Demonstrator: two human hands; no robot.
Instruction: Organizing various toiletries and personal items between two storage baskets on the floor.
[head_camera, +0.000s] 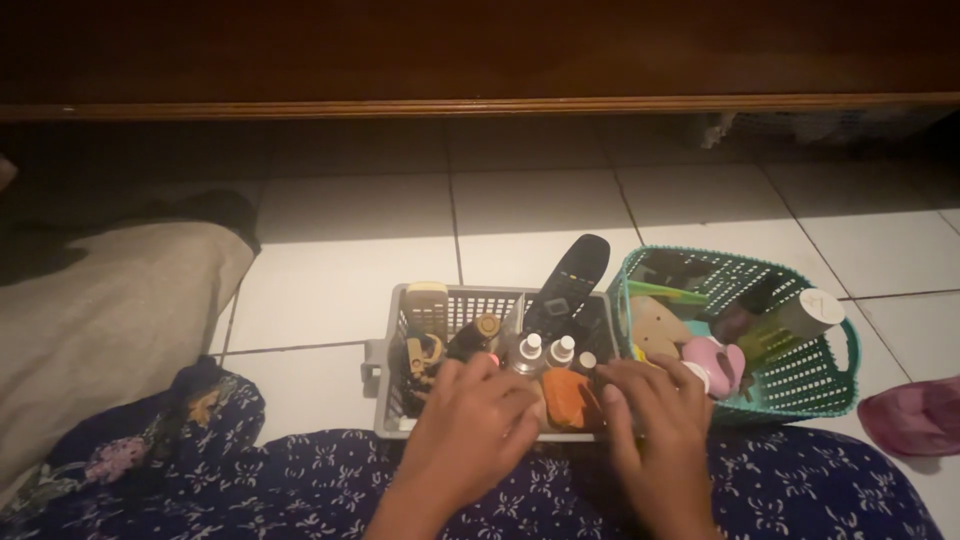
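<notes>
The scene is dim, with the strongest light falling as a pale band across the white floor tiles (420, 255) in the middle, while the wooden furniture (480, 50) along the top sinks into near black and casts a broad shadow over the tiles just beneath it. The hands and the baskets in the foreground sit in warm, muted half-light with murky colours and soft, slightly grainy detail, so small items blur together. The corners darken further, especially at upper left.
</notes>
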